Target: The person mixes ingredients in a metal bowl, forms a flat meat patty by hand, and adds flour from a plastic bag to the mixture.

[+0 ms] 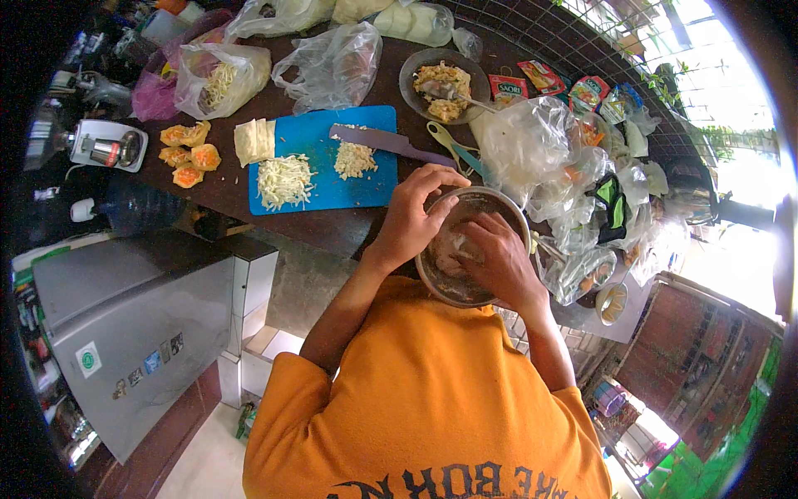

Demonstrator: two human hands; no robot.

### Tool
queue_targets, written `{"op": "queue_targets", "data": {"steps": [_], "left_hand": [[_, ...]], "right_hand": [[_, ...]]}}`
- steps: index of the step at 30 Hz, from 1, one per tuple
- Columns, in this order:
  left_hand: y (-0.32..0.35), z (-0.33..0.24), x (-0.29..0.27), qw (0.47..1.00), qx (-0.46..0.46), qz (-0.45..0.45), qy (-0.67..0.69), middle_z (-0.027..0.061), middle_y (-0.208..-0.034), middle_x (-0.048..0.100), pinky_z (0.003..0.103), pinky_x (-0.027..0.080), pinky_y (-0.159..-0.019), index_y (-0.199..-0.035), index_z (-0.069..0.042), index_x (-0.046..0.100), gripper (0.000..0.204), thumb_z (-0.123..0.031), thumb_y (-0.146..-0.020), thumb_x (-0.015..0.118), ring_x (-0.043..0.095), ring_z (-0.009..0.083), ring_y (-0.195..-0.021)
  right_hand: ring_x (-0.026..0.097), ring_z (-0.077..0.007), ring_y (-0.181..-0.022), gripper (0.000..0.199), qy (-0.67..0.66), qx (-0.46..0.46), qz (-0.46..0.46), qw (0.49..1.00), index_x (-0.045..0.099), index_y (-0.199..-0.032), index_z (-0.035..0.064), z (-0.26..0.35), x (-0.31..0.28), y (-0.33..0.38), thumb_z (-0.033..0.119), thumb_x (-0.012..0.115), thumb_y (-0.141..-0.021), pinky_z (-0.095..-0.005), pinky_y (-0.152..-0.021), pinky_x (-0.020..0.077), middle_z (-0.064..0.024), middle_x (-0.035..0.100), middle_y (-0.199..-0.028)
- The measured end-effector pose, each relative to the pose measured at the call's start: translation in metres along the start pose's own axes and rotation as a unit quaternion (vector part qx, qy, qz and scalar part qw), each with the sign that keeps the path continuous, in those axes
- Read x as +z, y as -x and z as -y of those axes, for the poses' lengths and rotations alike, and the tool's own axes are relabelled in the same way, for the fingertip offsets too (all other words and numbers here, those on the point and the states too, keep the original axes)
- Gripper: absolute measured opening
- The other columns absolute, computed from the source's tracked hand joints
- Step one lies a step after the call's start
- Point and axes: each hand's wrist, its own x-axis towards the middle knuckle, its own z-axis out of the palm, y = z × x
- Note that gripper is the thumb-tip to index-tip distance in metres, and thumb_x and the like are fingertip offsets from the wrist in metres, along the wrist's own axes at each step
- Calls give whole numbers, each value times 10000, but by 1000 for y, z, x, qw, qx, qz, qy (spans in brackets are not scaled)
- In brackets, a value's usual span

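Note:
A round bowl (522, 218) sits at the table's near edge, close against my body. My left hand (416, 212) grips its left rim, with the thumb over the edge. My right hand (503, 259) reaches down inside, its fingers curled into a pale, sticky dough-like mass (451, 251); the fingertips are partly hidden. Beyond the bowl lies a blue cutting board (324, 195). On it are shredded pale vegetable (285, 181), finely chopped pale bits (355, 160) and a purple knife (391, 144). Pale flat slabs (253, 143) rest over the board's left corner.
Several orange-topped dumplings (189, 156) lie left of the board. Behind it are a bag of bean sprouts (220, 79) and a plate of food (410, 79) with a spoon. A green-handled peeler (449, 141), plastic bags (532, 141) and sachets (540, 76) crowd the right. A fridge (141, 333) stands left.

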Motion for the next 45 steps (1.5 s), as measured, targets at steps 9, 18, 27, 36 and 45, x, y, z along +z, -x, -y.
{"op": "queue_targets", "data": {"steps": [9,18,27,36,45], "left_hand": [[2,8,8,1000,11,8,16,122,-1134,721,387,534,-980,-1076,-24,705,155,-12,-922,700,689,297,-1105],[5,17,9,999,-3,-12,-50,181,-1128,754,406,578,-871,-1185,0,703,218,-53,-1001,600,739,339,-1019],[1,11,0,995,-43,-90,-26,183,-1150,753,375,586,-886,-1212,14,698,238,-71,-1016,593,749,310,-1039],[2,11,0,996,-54,-76,-14,153,-1166,754,371,546,-968,-1180,-9,712,218,-106,-1025,593,725,294,-1098],[0,13,2,995,-44,-85,-17,146,-1148,758,372,551,-954,-1164,-13,714,214,-121,-1032,584,731,287,-1082]], "right_hand": [[701,-425,-972,352,48,-7,12,999,691,-1165,40,-8,37,2,200,739,-855,-512,-804,586,-229,678,-1123],[666,-422,-1056,323,-52,7,-72,996,688,-1107,39,9,0,-10,110,781,-806,-498,-894,571,-212,631,-1183],[546,-444,-1273,612,-37,27,24,999,565,-1382,113,5,4,-2,118,786,-812,-488,-1080,465,-213,529,-1388],[636,-420,-1126,570,1,-2,116,993,597,-1398,144,7,7,-14,60,722,-848,-505,-959,523,-223,673,-1161],[741,-377,-841,311,123,-9,106,987,702,-1185,133,-22,29,-33,120,712,-874,-477,-732,601,-158,753,-968]]}}
